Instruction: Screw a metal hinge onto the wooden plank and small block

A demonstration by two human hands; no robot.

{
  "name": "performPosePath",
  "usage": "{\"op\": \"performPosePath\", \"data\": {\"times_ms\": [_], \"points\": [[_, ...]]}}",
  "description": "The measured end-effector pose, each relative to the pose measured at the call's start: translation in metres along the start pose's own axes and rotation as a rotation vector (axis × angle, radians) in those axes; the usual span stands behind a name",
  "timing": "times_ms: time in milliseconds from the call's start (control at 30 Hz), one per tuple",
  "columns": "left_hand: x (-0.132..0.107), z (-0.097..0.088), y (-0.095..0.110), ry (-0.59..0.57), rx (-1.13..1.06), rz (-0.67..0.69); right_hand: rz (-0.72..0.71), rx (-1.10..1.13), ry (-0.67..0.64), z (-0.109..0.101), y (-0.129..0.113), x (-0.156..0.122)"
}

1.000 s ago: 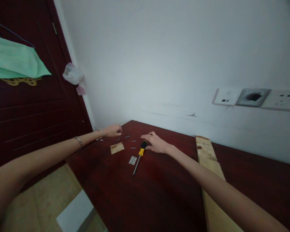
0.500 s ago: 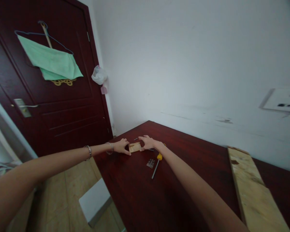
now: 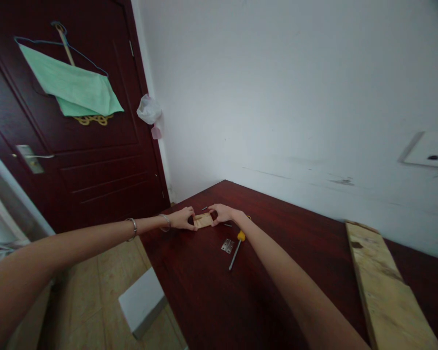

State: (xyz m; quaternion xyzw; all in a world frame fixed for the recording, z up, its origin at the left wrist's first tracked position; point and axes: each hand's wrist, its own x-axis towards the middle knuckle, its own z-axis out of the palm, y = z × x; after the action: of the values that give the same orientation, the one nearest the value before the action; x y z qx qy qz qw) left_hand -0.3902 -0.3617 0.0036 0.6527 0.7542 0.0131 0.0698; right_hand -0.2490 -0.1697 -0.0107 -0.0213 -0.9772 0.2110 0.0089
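Observation:
A small pale wooden block (image 3: 203,221) lies on the dark red table, held between my two hands. My left hand (image 3: 183,218) has its thumb and fingers closed on the left end. At the opposite end, my right hand (image 3: 222,214) grips with thumb and fingers curved around the edge. Nearest to the right forearm is a screwdriver (image 3: 235,253) with a yellow handle, its shaft toward me. Beside it a metal hinge (image 3: 228,245) lies opened flat. A thin metal piece (image 3: 204,208) sits just behind the block, and another thin piece (image 3: 228,225) is by my right wrist.
A long wooden board (image 3: 385,282) lies at the right of the table (image 3: 204,282). A white box (image 3: 142,301) stands on the floor beyond the left edge. The wall borders the far side, and a door (image 3: 105,165) with a green cloth is at left.
My left thumb and fingers have drawn in onto the block's left end. The block has turned slightly, while the hinge and screwdriver stay in place. The camera view has shifted a little.

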Motion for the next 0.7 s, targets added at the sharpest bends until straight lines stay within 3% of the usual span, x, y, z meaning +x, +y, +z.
{"op": "performPosePath", "data": {"times_ms": [200, 367, 533, 700], "points": [[-0.001, -0.018, 0.008, 0.081, -0.007, 0.057, -0.033, 0.002, 0.099, -0.013, -0.009, -0.015], [0.010, -0.045, 0.030, 0.146, -0.025, 0.184, -0.055, -0.044, 0.253, -0.044, -0.016, -0.059], [0.036, -0.067, 0.086, 0.196, -0.037, 0.375, -0.034, -0.105, 0.374, -0.076, -0.012, -0.138], [0.067, -0.070, 0.164, 0.218, -0.025, 0.578, 0.062, -0.197, 0.462, -0.088, -0.009, -0.237]]}}
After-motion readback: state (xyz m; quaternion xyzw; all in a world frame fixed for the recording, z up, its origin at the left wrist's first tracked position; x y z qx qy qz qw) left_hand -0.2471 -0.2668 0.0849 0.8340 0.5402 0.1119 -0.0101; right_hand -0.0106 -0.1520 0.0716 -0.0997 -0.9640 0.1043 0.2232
